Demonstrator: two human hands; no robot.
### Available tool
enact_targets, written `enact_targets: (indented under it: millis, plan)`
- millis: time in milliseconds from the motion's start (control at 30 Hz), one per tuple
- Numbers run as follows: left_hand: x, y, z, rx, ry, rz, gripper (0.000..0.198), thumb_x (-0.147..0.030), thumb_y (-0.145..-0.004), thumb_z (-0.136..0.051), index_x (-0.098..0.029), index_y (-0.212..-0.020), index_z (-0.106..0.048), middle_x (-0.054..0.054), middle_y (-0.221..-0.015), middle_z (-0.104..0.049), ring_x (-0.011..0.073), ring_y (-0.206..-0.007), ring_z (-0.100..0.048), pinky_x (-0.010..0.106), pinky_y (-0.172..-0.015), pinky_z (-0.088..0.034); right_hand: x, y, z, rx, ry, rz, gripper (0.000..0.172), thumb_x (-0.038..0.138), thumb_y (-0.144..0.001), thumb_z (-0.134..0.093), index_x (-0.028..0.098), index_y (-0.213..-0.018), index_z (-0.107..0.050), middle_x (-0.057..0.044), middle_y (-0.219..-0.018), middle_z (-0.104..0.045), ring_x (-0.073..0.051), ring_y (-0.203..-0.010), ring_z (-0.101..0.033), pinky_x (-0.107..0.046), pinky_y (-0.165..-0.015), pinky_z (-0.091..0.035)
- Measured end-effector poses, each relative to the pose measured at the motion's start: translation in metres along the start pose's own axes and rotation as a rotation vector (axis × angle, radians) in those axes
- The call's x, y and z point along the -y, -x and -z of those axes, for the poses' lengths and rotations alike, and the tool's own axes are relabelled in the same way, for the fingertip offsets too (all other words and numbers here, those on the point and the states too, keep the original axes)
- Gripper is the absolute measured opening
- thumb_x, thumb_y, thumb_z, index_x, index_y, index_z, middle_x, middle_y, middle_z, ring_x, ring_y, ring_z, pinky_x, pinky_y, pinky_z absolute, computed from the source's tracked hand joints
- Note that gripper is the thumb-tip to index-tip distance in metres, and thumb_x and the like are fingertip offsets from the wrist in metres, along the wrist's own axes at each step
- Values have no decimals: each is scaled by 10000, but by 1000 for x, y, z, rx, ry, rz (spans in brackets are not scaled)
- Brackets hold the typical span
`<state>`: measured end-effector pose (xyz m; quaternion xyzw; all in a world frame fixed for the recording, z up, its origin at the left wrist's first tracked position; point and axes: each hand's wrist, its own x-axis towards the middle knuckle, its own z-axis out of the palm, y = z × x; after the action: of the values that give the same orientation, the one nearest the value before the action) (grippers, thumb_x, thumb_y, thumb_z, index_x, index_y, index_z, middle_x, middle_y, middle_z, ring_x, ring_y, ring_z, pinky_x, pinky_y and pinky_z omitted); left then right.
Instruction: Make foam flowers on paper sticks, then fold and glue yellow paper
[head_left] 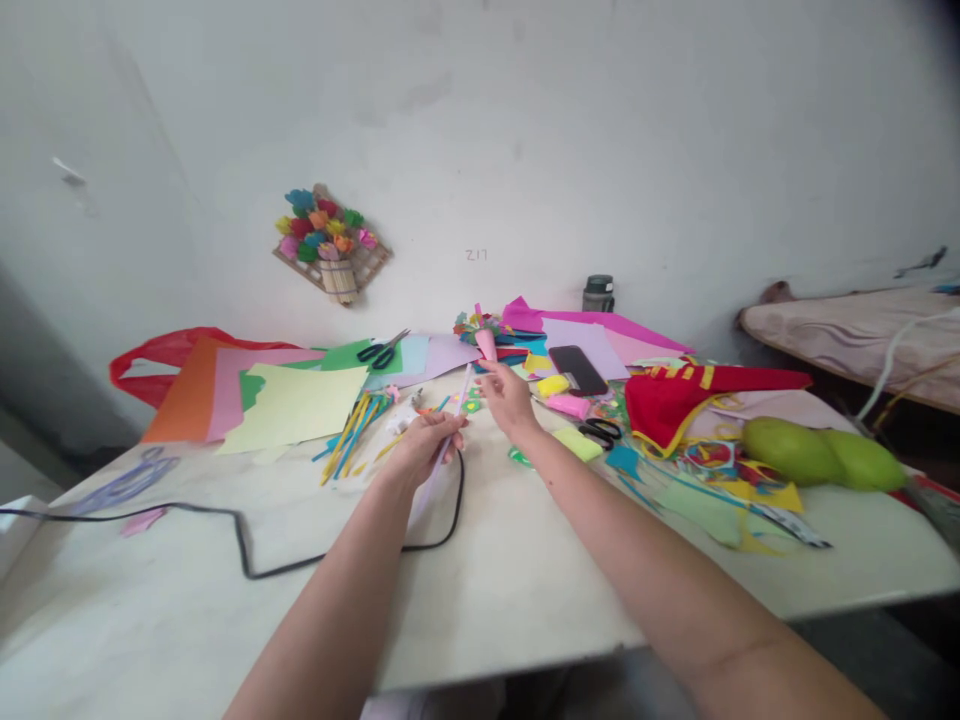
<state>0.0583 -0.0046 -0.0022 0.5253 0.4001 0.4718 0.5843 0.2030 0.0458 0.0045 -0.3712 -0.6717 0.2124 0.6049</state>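
Note:
My left hand point(426, 440) is closed around a thin pale-pink paper strip point(450, 425) that slants up toward my right hand. My right hand point(508, 395) pinches a small pink rolled paper cone point(487, 343) just above it. Both hands hover over the white table point(480, 580), near a bunch of yellow and blue paper sticks point(352, 432). A cluster of small paper flowers point(474, 324) lies just beyond the cone.
Coloured paper sheets point(292, 400) and black scissors point(382, 350) lie at the left back. A black cable point(247, 560) loops across the front. A phone point(577, 370), a second pair of scissors point(600, 431), red fabric point(675, 400), green balloons point(821, 452) and scraps crowd the right side. A dark jar point(598, 293) stands by the wall.

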Motion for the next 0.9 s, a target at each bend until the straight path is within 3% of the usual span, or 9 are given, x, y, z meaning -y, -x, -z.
enact_targets:
  millis: [100,200,333,467,667,900]
  plan:
    - [1,1,-1,14,-47,28,191,-295,-670,-628,-114,-661,-567,7,-457,-573,47,-288,-395,177,-300,-225,0,-3,5,49,-211,-343,272,357,-791,-457,136,-864,-598,-76,-821,-642,-128,-597,-599,-209,-430,-422]
    - [1,3,-5,56,-97,72,181,-280,-669,-628,-110,-661,-567,23,-474,-591,55,-300,-422,174,-304,-231,-3,-4,7,82,-336,-447,265,391,-725,-542,134,-736,-604,-37,-661,-616,-91,-502,-541,-169,-365,-325]
    - [1,4,-9,99,-122,122,208,-298,-667,-641,-105,-708,-576,43,-536,-622,83,-372,-512,176,-365,-332,-8,-3,6,66,-389,-447,189,316,-627,-635,131,-653,-607,9,-547,-567,-54,-441,-460,-160,-363,-279]
    - [1,1,-10,59,-71,51,317,-387,-709,-602,-114,-865,-569,61,-635,-655,115,-475,-587,204,-462,-429,-4,1,2,143,-431,-439,197,327,-616,-639,134,-622,-597,28,-498,-538,-54,-430,-456,-169,-375,-275]
    - [6,-4,-6,16,-71,-58,309,-408,-693,-612,-133,-803,-525,32,-581,-640,111,-432,-577,185,-415,-413,1,6,-2,271,-388,-401,218,350,-613,-634,134,-634,-609,23,-537,-547,-61,-465,-442,-178,-388,-288]
    - [1,-1,-10,1,-118,-53,351,-402,-689,-617,-151,-889,-476,20,-523,-626,125,-389,-561,188,-375,-412,-9,7,-1,266,-306,-378,207,341,-612,-627,139,-582,-594,44,-483,-482,-62,-459,-410,-176,-393,-288]
